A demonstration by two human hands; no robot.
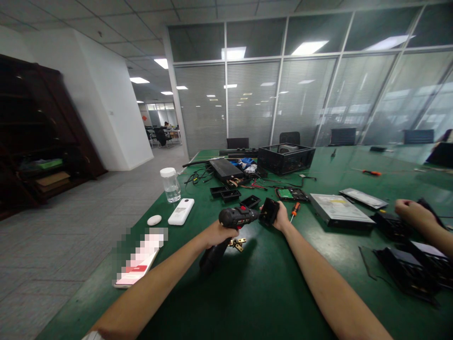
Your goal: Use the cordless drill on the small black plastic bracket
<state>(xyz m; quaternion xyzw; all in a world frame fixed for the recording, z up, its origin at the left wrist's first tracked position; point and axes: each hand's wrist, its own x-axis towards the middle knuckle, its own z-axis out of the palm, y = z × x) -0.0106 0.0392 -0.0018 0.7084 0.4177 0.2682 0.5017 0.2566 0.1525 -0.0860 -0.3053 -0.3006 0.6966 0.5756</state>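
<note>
My left hand [220, 233] is wrapped round the grip of a black cordless drill [235, 217] with red details. The drill's front end points right, at a small black plastic box [269, 211]. That box is tilted up in my right hand [281, 217], fingers closed about its right side. Whether the bit touches the box I cannot tell. Under the drill lies a small pile of brass-coloured metal pieces [239, 244]. Similar black boxes [230, 195] sit just beyond, and an orange-handled screwdriver [296, 209] lies right of my right hand.
A co-worker's hand [417, 212] is at the right, by black parts [406, 269]. A silver disc drive [339, 210], a circuit board [285, 192] and a black computer case [286, 158] lie farther back. A water jar [170, 185], white power bank [181, 211] and phone [141, 259] are left.
</note>
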